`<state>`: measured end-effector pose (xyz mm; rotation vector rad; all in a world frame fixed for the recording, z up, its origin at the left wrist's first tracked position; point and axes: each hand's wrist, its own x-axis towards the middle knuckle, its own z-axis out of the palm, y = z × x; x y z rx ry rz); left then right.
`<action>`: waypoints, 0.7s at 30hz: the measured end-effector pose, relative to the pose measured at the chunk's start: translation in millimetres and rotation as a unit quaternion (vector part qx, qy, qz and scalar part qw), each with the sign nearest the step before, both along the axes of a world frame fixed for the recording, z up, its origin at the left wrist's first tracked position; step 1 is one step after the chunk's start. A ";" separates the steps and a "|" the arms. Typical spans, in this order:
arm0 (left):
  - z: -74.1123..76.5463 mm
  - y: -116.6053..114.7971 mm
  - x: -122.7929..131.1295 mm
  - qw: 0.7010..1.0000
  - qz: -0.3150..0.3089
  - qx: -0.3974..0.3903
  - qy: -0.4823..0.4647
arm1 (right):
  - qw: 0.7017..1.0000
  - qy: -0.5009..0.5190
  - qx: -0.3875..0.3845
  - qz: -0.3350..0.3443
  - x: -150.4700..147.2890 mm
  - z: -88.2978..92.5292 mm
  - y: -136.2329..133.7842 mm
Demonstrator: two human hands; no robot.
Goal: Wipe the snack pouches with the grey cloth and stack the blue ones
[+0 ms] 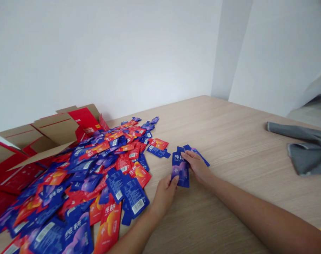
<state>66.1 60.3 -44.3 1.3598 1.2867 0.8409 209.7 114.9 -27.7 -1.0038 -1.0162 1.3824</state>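
Both hands grip a blue pouch (pixel 180 165) with white lettering and purple fruit, held low over the wooden table. My left hand (pixel 165 193) pinches its lower left edge, thumb on the front. At the upper right edge, my right hand (pixel 196 163) is closed on it, with fingers over the printed face. Whether more than one pouch is in the hands cannot be made out. Just behind my right hand, another blue pouch (pixel 203 157) shows in part. To the left spreads a large heap of blue and red pouches (pixel 97 165), some with barcodes up.
Open red cardboard boxes (pixel 16 173) with brown insides stand at the left behind the heap. A folded grey cloth (pixel 308 155) lies on the table (pixel 237 141) at the right. A white wall (pixel 139 53) borders the table's far edge.
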 end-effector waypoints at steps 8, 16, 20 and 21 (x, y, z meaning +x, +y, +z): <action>9.5 -9.4 0.2 0.993 -0.107 -0.049 -0.007 | 0.991 -0.111 0.078 -0.003 1.3 -3.0 0.5; 18.0 -16.6 -0.5 0.982 -0.181 -0.023 0.044 | 0.972 -0.209 0.097 -0.035 5.2 -0.1 -0.4; 16.3 -17.0 2.3 0.988 -0.153 -0.017 0.023 | 0.955 -0.265 0.130 -0.025 2.4 4.9 -5.3; 15.2 -16.8 2.9 0.989 -0.146 -0.025 0.016 | 0.950 -0.279 0.139 -0.023 1.6 5.7 -6.1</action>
